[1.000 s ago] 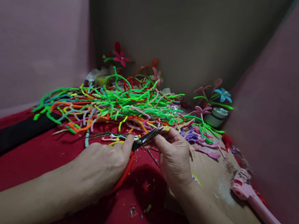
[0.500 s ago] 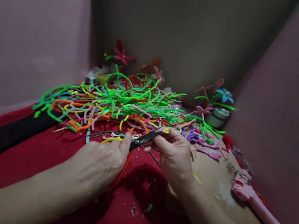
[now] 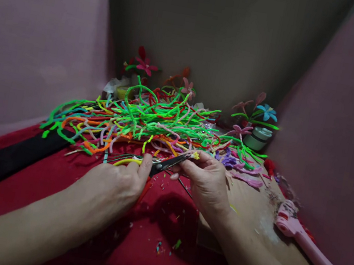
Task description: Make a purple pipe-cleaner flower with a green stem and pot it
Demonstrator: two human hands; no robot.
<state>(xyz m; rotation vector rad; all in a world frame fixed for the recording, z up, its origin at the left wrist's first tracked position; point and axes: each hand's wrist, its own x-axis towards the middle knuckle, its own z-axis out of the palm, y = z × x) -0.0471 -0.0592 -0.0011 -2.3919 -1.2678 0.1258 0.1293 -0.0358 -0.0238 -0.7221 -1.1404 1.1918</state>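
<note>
My left hand (image 3: 113,187) is closed round the red handles of a pair of scissors (image 3: 165,165), whose dark blades point up and right. My right hand (image 3: 206,182) pinches a small yellow pipe-cleaner piece (image 3: 195,155) right at the blade tips. Both hands hover over a red cloth (image 3: 162,220), just in front of a big tangled pile of pipe cleaners (image 3: 145,120), mostly bright green with orange, red, pink and yellow.
A pink glue gun (image 3: 305,244) lies on brown cardboard (image 3: 260,219) at the right. Finished pipe-cleaner flowers (image 3: 258,112) and a small jar (image 3: 256,137) stand at the back. A black strip (image 3: 5,160) lies at the left. Small clippings dot the cloth.
Both hands and the scissors have shifted slightly up and left. The blades have come closer together at the yellow piece.
</note>
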